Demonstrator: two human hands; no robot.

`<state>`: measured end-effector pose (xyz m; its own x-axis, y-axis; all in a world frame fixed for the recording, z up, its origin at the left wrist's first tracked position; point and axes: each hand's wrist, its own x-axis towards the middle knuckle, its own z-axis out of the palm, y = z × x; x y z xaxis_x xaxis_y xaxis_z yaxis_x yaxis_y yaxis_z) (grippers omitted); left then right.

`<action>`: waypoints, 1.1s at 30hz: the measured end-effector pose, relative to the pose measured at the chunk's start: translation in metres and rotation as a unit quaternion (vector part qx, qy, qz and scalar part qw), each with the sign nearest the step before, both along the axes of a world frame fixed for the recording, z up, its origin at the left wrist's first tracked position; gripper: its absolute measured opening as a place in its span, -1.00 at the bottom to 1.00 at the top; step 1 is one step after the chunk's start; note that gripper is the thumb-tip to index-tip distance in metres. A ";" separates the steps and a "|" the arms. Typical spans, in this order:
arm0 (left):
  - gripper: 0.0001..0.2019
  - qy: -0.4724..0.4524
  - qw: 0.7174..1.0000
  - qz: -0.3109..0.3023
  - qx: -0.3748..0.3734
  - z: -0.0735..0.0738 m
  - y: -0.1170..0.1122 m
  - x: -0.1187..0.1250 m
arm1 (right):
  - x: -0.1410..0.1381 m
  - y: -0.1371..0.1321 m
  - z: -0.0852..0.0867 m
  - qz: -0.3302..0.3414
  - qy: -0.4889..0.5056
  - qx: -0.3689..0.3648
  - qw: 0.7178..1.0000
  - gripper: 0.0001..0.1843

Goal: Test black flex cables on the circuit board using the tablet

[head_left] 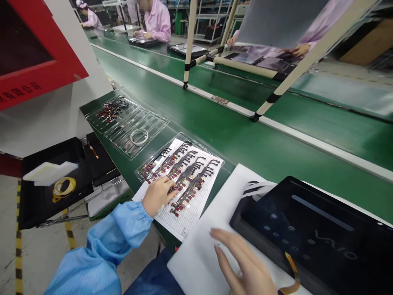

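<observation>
My left hand (159,195), in a blue sleeve, rests over a printed sheet (175,227) with rows of small flex cables (187,188) on it. Its fingers are curled, thumb and fingertips pinched at one cable in the middle rows. My right hand (242,262) hovers above a white foam pad (199,262), fingers apart and holding nothing. Just beyond it lies a dark tablet (301,221) whose lit screen reads VAIO. An orange flex strip (293,270) curves over the tablet's near edge, beside my right hand.
Clear plastic trays (123,135) at left hold a heap of cables (112,108) and a white tape roll (139,137). A black tray (55,184) with yellow tape (64,188) stands lower left. A pipe frame (267,106) stands on the green bench; co-workers sit beyond.
</observation>
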<state>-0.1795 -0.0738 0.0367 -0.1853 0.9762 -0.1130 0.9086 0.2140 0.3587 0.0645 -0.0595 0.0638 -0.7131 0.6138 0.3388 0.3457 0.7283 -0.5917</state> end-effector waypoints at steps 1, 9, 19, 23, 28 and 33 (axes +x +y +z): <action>-0.96 0.010 1.000 0.011 -0.003 0.000 0.001 0.004 | -0.010 0.011 -0.003 -0.004 -0.003 0.022 1.000 -0.82; -0.96 0.056 0.996 0.069 -0.008 0.006 0.006 0.024 | -0.100 0.057 -0.042 -0.034 -0.065 0.085 0.994 -0.76; -0.89 0.017 0.995 0.083 0.052 0.005 -0.001 0.024 | -0.103 0.071 -0.054 -0.023 -0.081 0.060 0.995 -0.83; -0.85 -0.014 0.992 0.079 0.094 0.000 -0.001 0.022 | -0.101 0.074 -0.055 -0.021 -0.088 0.063 0.994 -0.83; -0.86 -0.078 0.983 0.080 0.149 0.003 -0.003 0.014 | -0.100 0.074 -0.055 -0.021 -0.098 0.070 0.993 -0.78; -0.96 -0.129 0.964 0.101 0.210 0.024 -0.004 0.001 | -0.100 0.072 -0.054 -0.021 -0.104 0.080 0.991 -0.76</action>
